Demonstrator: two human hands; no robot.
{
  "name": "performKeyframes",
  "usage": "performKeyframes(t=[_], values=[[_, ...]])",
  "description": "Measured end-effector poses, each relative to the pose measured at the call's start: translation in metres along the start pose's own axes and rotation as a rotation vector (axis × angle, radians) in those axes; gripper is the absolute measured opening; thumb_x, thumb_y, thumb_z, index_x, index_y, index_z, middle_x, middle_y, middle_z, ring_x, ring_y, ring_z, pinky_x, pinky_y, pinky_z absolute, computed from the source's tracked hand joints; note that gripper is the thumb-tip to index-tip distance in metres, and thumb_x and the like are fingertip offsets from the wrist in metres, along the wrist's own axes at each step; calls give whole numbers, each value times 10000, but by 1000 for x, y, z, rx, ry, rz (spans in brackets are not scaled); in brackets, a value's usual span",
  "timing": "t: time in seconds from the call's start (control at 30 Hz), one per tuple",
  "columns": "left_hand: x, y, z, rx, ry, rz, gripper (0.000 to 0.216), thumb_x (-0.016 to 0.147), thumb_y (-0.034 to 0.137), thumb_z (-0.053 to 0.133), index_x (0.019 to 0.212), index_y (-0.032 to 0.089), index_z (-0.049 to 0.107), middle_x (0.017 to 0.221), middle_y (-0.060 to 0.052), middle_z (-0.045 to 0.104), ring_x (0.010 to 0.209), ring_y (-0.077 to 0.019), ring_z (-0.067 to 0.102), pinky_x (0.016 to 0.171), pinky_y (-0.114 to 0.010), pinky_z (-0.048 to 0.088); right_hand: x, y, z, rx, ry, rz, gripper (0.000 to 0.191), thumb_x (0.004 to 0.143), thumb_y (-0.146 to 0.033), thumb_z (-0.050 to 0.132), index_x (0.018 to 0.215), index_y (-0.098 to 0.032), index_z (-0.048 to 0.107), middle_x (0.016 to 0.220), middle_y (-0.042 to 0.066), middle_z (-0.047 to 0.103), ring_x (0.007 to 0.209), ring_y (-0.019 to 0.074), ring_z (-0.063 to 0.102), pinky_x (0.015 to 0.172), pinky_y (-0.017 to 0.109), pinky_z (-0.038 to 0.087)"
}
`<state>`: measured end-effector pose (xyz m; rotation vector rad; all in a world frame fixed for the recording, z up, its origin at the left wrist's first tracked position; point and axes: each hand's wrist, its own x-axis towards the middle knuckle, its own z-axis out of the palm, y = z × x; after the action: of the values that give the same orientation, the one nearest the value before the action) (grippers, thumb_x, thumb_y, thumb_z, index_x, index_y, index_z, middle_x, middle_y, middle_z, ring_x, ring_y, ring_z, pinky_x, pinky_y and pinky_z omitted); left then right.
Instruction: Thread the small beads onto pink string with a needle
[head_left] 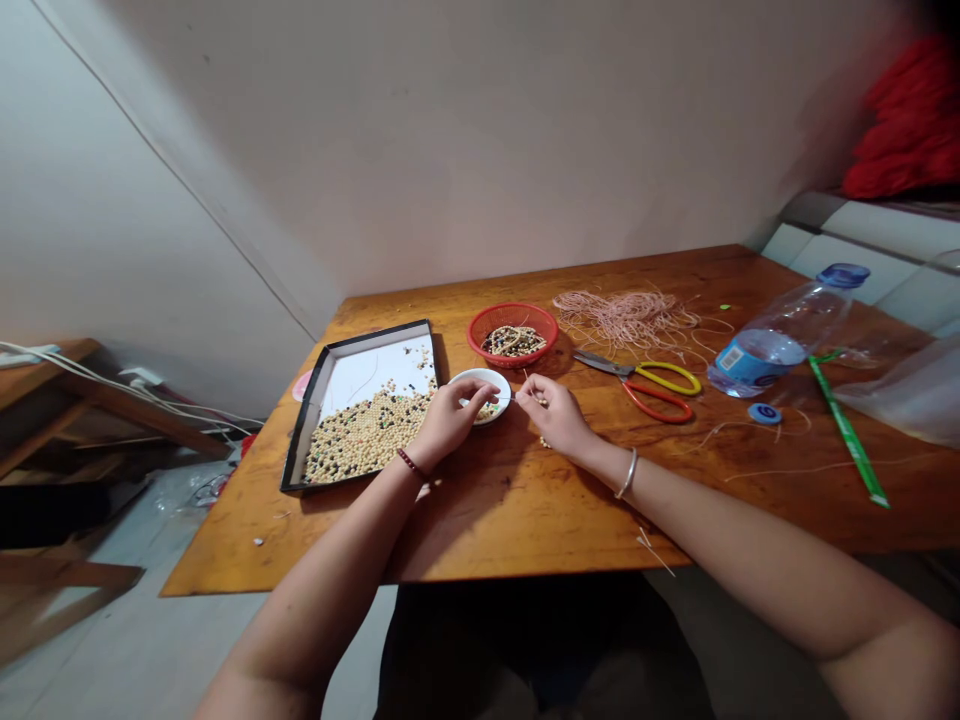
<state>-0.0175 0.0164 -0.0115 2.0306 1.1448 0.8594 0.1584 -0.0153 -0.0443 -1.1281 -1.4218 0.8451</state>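
Above the small white bowl (504, 384), my left hand (448, 415) is closed in a pinch at one end of a thin, needle-like strand (509, 399). The strand's other end meets the pinched fingertips of my right hand (559, 418). A few pale beads on a string (544, 442) hang beneath the right hand. Whether the strand is a needle or a thread is too fine to tell. Small coloured bits lie in the bowl, partly hidden by my left hand. Left of it, a black-rimmed tray (300, 440) holds many cream and dark beads (367, 430).
Behind the bowl stands a red basket (555, 327) with strung beads. Pink cord (630, 318) lies heaped beside it. To the right are scissors (626, 371), a tilted water bottle (780, 335), a blue cap (765, 413) and a green strip (847, 435). A wall backs the wooden table (480, 545).
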Motion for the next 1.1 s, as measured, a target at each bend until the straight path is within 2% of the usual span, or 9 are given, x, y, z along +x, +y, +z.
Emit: performKeyframes(t=[0.53,0.87,0.97,1.1], values=[[1,-1,0,-30,-7,13,350,866,478,547,880,168,709,886,-59,729,817,-185,659,737,-269,484,1,3,0,-46,-11,-30,207,833,-345,519,702,-187,490,652,-13,504,617,132,470,599,249,369],[0,-2,3,-110,50,31,306,808,451,636,915,166,668,933,-73,707,820,-166,657,745,-265,512,0,1,1,-7,-30,-24,222,848,-379,504,729,-193,497,674,-5,528,627,138,498,594,252,378],[-1,-1,3,-128,36,15,325,795,457,647,939,166,645,945,-77,697,824,-167,655,698,-250,505,1,3,2,-9,-30,-23,222,838,-382,514,722,-193,503,679,-5,532,638,140,500,608,257,385],[-1,0,2,-121,-3,4,307,808,457,631,864,156,631,879,-69,693,792,-162,640,676,-244,481,2,0,2,8,-57,-12,227,828,-389,517,717,-191,503,681,-5,533,638,138,491,605,257,382]])
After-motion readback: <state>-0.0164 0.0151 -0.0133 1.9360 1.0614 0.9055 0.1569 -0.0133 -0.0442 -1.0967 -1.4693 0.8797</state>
